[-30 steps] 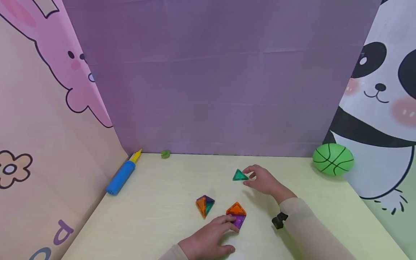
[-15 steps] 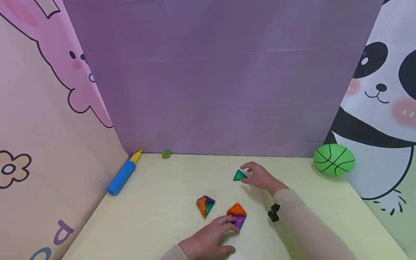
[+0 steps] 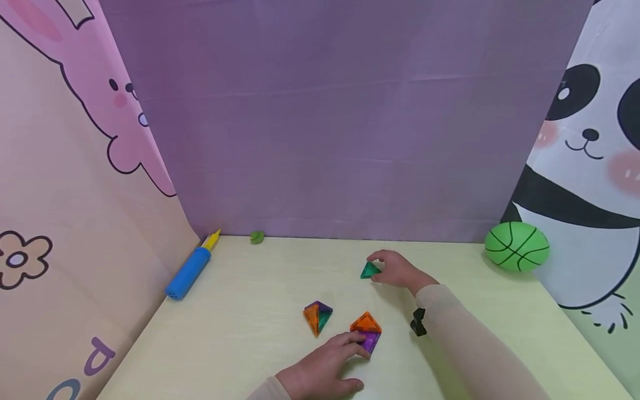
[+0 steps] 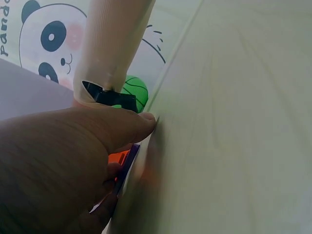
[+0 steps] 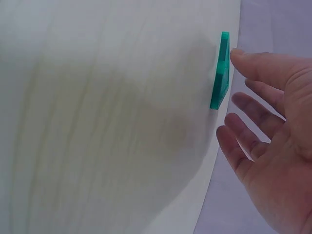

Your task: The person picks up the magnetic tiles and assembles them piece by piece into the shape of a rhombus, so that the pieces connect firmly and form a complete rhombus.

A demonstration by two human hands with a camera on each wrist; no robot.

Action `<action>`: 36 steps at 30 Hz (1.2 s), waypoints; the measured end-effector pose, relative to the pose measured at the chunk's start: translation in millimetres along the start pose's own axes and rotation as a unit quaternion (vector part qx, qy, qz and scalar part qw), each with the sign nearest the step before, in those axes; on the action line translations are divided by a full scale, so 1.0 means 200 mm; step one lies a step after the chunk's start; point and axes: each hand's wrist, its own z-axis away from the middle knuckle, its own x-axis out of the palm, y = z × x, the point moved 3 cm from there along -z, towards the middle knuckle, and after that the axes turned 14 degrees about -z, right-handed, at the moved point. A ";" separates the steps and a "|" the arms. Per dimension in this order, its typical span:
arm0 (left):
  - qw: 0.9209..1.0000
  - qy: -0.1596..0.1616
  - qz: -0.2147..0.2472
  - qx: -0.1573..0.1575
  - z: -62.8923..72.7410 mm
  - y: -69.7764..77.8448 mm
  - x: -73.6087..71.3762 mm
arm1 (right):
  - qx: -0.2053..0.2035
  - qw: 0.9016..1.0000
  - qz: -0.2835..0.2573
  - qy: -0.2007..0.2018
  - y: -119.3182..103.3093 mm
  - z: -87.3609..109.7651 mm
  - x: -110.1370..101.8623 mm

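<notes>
A green translucent triangular magnetic tile (image 3: 368, 271) lies on the table. My right hand (image 3: 398, 270) is at its right side, thumb and index finger apart around it. In the right wrist view the thumb tip is right at the green tile (image 5: 221, 78), and the other fingers are loosely bent below. Nearer to me, an orange triangular tile (image 3: 366, 321) adjoins a purple tile (image 3: 371, 342). The fingertips of my left hand (image 3: 325, 366) rest on the purple one, thumb held away. Left of these sits a kite-shaped group of orange, purple and green tiles (image 3: 310, 319).
A blue pump (image 3: 189, 273) with a yellow nozzle lies at the table's left edge. A small green object (image 3: 257, 237) is at the back, and a green ball (image 3: 517, 246) stands at the back right. A purple cloth (image 3: 350, 122) hangs behind the table (image 3: 225, 344).
My right hand has shifted left around the green tile, its index finger passing behind it and its thumb in front. The left hand stays on the purple tile.
</notes>
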 end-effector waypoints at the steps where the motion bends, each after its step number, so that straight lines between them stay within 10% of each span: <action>1: 1.000 0.001 -0.002 0.001 0.00 0.00 0.00 | 0.002 1.000 0.000 -0.002 0.01 0.00 0.00; 36: 1.000 -0.006 0.004 -0.007 0.00 0.01 0.00 | -0.027 1.000 -0.003 -0.005 0.02 -0.04 0.05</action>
